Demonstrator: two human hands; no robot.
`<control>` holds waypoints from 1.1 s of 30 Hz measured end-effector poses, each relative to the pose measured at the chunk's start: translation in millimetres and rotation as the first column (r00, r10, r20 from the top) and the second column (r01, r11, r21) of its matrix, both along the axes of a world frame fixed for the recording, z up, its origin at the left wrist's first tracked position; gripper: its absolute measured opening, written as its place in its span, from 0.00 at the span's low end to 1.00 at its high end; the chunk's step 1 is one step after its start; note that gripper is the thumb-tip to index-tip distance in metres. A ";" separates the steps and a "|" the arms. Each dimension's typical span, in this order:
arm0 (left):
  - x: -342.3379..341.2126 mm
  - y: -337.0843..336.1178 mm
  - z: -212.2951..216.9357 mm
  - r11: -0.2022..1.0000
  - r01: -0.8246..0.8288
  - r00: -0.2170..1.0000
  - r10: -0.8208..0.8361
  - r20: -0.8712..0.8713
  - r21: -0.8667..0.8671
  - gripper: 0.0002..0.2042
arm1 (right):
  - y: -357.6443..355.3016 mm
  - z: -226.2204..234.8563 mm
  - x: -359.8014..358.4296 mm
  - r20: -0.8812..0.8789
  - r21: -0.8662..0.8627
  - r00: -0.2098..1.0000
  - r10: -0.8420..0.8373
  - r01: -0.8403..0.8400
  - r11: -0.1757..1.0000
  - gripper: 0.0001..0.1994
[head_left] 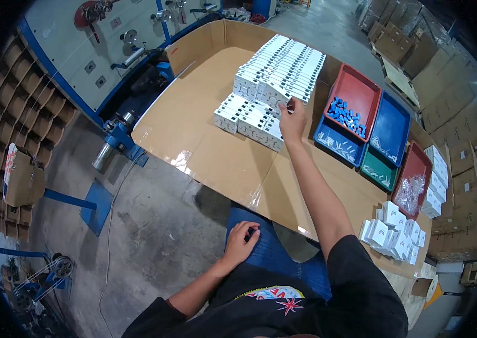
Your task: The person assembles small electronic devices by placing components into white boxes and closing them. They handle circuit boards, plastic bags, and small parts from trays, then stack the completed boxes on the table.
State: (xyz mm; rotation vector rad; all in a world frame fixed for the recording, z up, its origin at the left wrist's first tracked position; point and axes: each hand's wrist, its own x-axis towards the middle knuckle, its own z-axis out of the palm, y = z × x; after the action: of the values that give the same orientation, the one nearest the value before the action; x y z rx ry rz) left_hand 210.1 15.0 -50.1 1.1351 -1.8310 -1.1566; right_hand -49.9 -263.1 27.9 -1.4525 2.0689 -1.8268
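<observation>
Head view, hidden or unclear: the fingertips of the right hand [293,119] are turned away from the camera, pressed against the white boxes [275,79], so whether this grip is pinched on a box or only touching one I cannot tell. The contents of the trays are too small to identify. The picture's rim is dark and bends straight edges.

Head view, right grip: stretched far forward over the cardboard-covered bench [204,129], its fingers meeting the near right edge of the stacked white boxes.

Head view, left grip: the left hand [241,242] lies on the person's blue-trousered thigh, fingers loosely curled, holding nothing.

Head view, white boxes: a tall block of rows just beyond the right grip, and a lower row directly to its left and under its fingers. They are well apart from the left grip, far ahead of it.

Head view, surroundings: just right of the right grip stand a red tray [356,90] with small blue parts [344,112] and a blue tray [390,121]; nearer the person, a green tray [378,169] and a second red tray [413,180] with clear bags. A loose heap of small white cartons [393,231] lies beside the right elbow. Left of the bench is a blue-framed machine [120,138].

Head view, in the way: nothing lies between the right grip and the boxes.
</observation>
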 end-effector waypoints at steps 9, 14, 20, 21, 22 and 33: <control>11.8 -9.4 77.1 0.932 0.067 0.662 0.225 -0.715 0.355 0.10 | -25.4 -32.7 18.5 -0.058 -0.045 0.996 -0.071 0.068 0.997 0.12; 80.2 -14.9 211.4 0.948 0.304 0.200 -0.158 -0.967 -0.092 0.09 | -32.8 -36.0 18.5 -0.087 -0.119 0.988 -0.129 0.118 0.986 0.14; 121.3 -22.8 294.9 0.798 0.031 0.061 -0.603 -0.795 -0.603 0.15 | -37.1 -41.1 21.6 -0.017 -0.101 0.989 -0.145 0.142 0.985 0.13; 127.7 -24.5 311.0 0.780 0.158 0.134 -0.625 -0.769 -0.606 0.20 | -31.3 -46.6 13.0 -0.024 -0.075 0.987 -0.159 0.156 0.985 0.13; 130.2 -19.7 316.4 0.780 0.202 0.193 -0.625 -0.756 -0.593 0.22 | -33.5 -45.8 15.2 -0.028 -0.080 0.987 -0.155 0.153 0.985 0.13; 32.1 -14.1 331.1 0.645 -0.229 0.414 -0.613 -0.673 -0.729 0.06 | 10.8 -5.6 33.5 0.003 -0.243 0.999 -0.048 0.047 0.969 0.13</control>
State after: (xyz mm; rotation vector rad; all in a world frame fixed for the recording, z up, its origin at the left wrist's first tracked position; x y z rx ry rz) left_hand 242.2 0.9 281.0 -0.3055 -1.2636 -0.7026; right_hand -16.4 -252.3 22.2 -1.4659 1.9529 -2.1643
